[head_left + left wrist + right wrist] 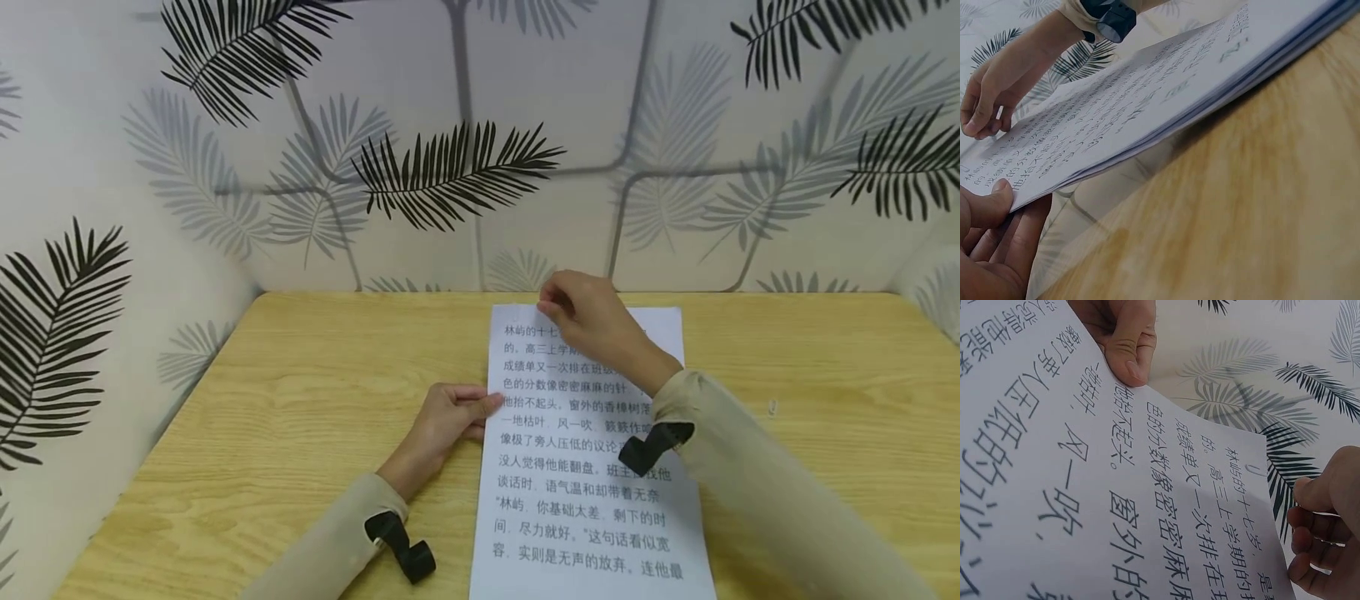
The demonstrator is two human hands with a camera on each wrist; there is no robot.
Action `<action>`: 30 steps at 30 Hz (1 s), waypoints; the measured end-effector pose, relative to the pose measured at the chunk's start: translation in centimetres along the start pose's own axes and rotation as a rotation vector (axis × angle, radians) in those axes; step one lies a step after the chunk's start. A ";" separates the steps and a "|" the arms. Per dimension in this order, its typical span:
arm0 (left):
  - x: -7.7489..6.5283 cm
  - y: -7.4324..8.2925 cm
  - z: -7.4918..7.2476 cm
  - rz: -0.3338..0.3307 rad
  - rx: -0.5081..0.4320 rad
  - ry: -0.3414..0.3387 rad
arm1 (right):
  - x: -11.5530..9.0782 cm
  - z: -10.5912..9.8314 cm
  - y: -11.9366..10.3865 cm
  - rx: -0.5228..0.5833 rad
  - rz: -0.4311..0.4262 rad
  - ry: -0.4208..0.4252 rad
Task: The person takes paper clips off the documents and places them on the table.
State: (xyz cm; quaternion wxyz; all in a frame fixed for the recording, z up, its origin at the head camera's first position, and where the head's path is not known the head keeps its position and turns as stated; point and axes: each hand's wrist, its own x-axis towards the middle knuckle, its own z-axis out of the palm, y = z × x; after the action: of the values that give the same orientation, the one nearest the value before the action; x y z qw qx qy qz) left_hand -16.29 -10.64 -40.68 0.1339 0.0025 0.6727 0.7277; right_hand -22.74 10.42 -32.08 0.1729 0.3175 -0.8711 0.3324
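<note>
A stack of printed paper sheets (585, 533) lies lengthwise before me, its upper part raised off the table in the left wrist view. My left hand (453, 417) pinches the stack's left edge, thumb (1132, 372) on the top sheet and fingers (1029, 231) underneath. At the stack's top edge is my right hand (592, 312), its fingers curled in toward the thumb. Nothing shows between those fingertips in the right wrist view. A paper clip (1256, 470) sits on the top edge near the corner, a little apart from the right thumb.
On the wooden table (300, 400), right of the stack, lies a small pale object (772, 407) resembling a paper clip. Behind the table's far edge rises a leaf-patterned backdrop (525, 83). Black straps with a small camera (416, 560) hang at the cuffs.
</note>
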 end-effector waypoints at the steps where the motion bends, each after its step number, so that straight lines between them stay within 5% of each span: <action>1: 0.0 0.0 0.0 -0.002 -0.001 0.002 | 0.1 0.1 -0.1 -0.013 0.007 -0.003; 9: 0.0 -0.2 0.0 0.009 -0.006 0.003 | 0.7 1.1 -0.7 -0.191 0.003 -0.036; 23: -0.1 -0.2 0.2 0.012 0.003 -0.017 | 0.5 2.0 -0.8 -0.158 0.056 0.003; 30: 0.1 -0.2 0.1 0.015 -0.008 0.040 | 0.9 2.3 -1.1 -0.191 0.119 0.058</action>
State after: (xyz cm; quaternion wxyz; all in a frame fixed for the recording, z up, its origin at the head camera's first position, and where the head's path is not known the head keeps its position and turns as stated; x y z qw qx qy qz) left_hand -16.29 -10.54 -40.90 0.1149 -0.0076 0.6722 0.7314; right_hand -22.87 7.87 -32.75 0.2074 0.2373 -0.9108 0.2665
